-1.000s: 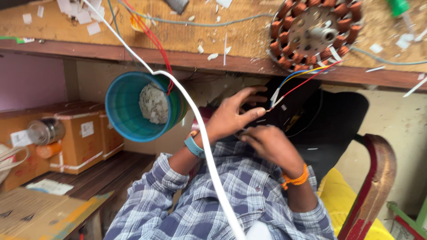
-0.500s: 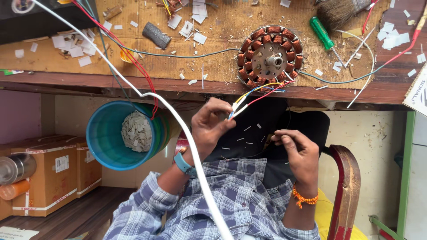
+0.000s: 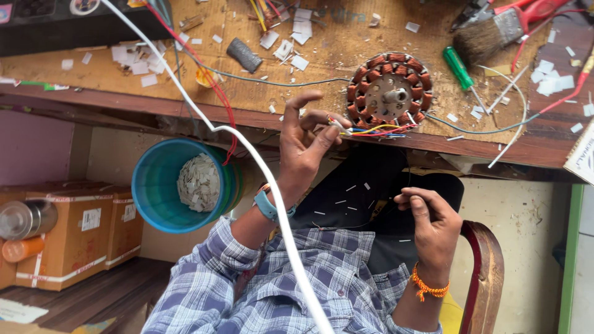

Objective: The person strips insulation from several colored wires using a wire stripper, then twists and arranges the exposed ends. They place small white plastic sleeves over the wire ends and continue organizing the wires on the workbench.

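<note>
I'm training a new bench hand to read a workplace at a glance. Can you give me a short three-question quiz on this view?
1. True or false: the left hand pinches the coloured lead wires coming off the copper-wound stator.
2. What lies inside the blue bucket under the bench? A) small pale paper slips B) water C) screws
3. Which green-handled tool lies on the workbench just right of the stator?

Key:
1. True.
2. A, the paper slips.
3. The green-handled screwdriver.
</note>
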